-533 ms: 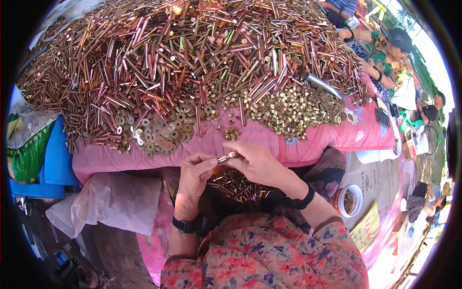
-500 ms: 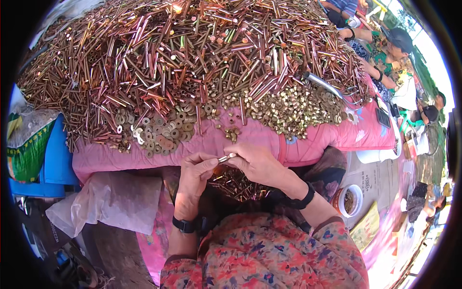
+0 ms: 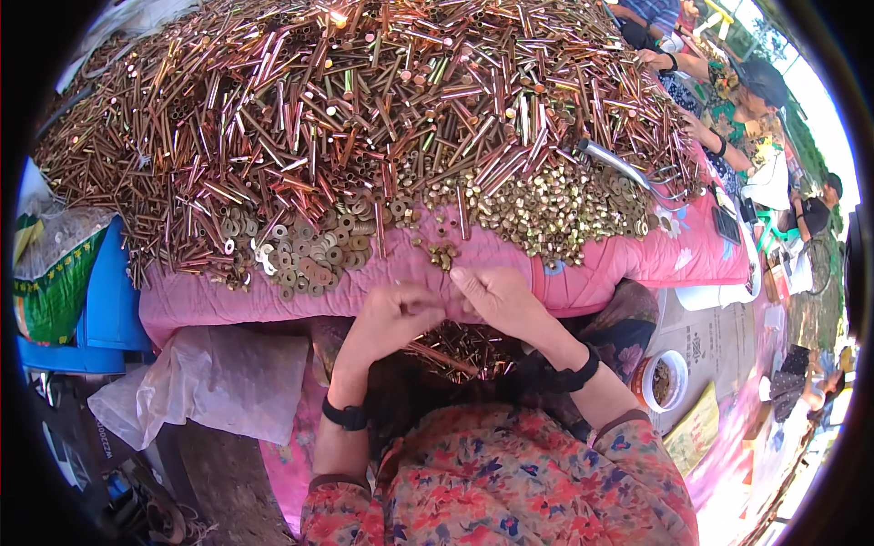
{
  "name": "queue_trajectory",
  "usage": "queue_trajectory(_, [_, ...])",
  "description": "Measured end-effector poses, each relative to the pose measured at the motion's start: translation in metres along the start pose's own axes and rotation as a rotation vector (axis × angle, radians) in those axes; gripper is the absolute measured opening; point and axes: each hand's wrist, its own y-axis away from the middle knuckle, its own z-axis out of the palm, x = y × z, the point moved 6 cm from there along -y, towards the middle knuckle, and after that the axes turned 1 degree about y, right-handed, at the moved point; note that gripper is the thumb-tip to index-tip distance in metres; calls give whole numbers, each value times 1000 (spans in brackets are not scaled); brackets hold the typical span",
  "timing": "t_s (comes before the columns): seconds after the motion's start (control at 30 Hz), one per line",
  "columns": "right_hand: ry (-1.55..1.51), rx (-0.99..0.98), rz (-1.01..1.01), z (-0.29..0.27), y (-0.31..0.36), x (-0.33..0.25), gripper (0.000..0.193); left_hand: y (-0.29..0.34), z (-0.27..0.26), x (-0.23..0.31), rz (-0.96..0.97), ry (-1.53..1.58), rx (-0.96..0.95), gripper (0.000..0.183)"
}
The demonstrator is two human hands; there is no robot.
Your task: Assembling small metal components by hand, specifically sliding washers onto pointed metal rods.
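My left hand (image 3: 396,318) is over my lap, just in front of the padded table edge, its fingers smeared by motion. To its right, my right hand (image 3: 499,298) reaches the pink quilted cover (image 3: 583,289) with its thumb stretched out and apart from the fingers; no held piece shows in it. Just beyond my right hand lies a small cluster of brass-coloured nuts (image 3: 442,255). Flat metal washers (image 3: 305,259) are heaped beyond my left hand. A larger heap of nuts (image 3: 537,214) lies farther right. Copper-coloured metal rods (image 3: 455,355) lie in my lap between my forearms.
A large mound of metal rods or tubes (image 3: 364,100) covers the table. A curved metal tool (image 3: 619,164) and a phone (image 3: 726,225) lie at the right. A white bucket (image 3: 659,380) stands right of my arm; plastic sheeting (image 3: 209,382) hangs at left. Other people (image 3: 742,109) work at far right.
The small metal piece that both hands held is no longer between them. My hands have parted, the right moving slightly right, the left moving right and blurring.
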Motion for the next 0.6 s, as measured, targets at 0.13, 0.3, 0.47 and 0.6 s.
queue_trajectory(0.13, [187,143,-152,-9,-6,-5,40,-56,-30,5,275,-554,401,11])
queue_trajectory(0.3, [144,135,-162,-6,-2,-4,31,-114,-34,3,264,-980,547,7])
queue_trajectory(0.47, [198,125,-141,-8,1,4,32,-139,-16,-5,143,-1275,413,5])
queue_trajectory(0.6, [207,126,-169,-5,1,3,32,-151,-20,-5,79,-1341,409,6])
